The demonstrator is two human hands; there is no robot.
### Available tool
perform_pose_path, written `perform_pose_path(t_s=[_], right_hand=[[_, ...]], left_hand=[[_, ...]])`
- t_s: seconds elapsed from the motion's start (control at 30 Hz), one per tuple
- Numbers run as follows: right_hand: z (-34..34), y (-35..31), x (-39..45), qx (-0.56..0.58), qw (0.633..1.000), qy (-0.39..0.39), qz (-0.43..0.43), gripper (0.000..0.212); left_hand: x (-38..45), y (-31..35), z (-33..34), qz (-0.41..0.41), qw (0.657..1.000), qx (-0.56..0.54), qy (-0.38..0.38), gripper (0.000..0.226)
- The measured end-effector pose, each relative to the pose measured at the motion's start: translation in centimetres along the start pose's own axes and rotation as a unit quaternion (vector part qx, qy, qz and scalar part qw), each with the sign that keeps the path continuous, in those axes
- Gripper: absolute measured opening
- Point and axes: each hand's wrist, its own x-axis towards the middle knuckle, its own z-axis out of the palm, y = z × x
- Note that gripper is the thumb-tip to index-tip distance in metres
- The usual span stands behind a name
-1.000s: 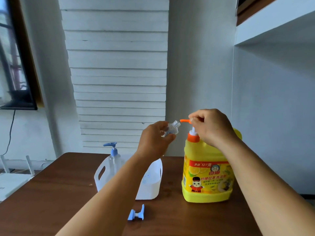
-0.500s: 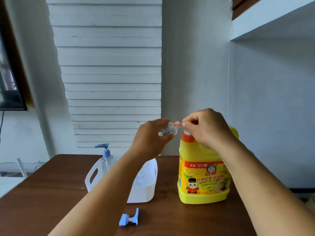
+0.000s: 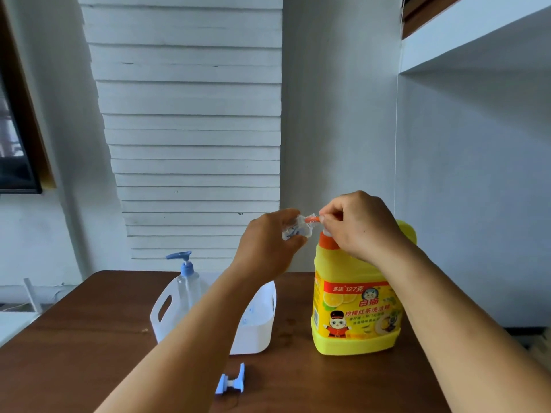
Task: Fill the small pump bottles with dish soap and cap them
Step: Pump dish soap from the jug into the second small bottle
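Observation:
A big yellow dish soap jug point(image 3: 356, 311) stands on the brown table point(image 3: 89, 338). Its orange pump head is pressed low under my right hand point(image 3: 360, 226), whose curled fingers cover it. The orange spout point(image 3: 313, 219) pokes into the mouth of a small clear bottle point(image 3: 293, 229), held tilted sideways in my left hand point(image 3: 267, 245). A loose blue pump cap point(image 3: 232, 380) lies on the table near the front. How much soap is in the small bottle cannot be seen.
A white plastic basket point(image 3: 256, 332) with cut-out handles stands left of the jug, partly behind my left forearm. A clear pump bottle with a blue pump point(image 3: 186, 278) stands in it. A white wall is close behind the table.
My right hand has pushed the orange pump down from its raised position. The small bottle's mouth has closed onto the spout. The camera view shifted slightly right.

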Motion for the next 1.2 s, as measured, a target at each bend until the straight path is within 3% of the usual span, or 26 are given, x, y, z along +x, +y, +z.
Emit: perform_pose_path(t_s=[0.4,0.63,0.83,1.2], right_hand=[[-0.4,0.0,0.1,0.004,1.000,0.008,-0.001,0.020],[-1.7,-0.3,0.7,-0.001,0.999,-0.037,-0.004,0.016],[-0.4,0.1,-0.1,0.015,1.000,0.015,0.001,0.020],[-1.1,-0.4,0.2,-0.004,1.000,0.006,-0.004,0.019]], left_hand=[[0.4,0.2,-0.1,0.001,1.000,0.010,0.008,0.035],[0.2,0.5,-0.3,0.003,1.000,0.000,0.014,0.032],[0.2,0.4,-0.3,0.005,1.000,-0.011,0.009,0.032],[0.6,0.2,-0.4,0.010,1.000,0.005,0.015,0.030]])
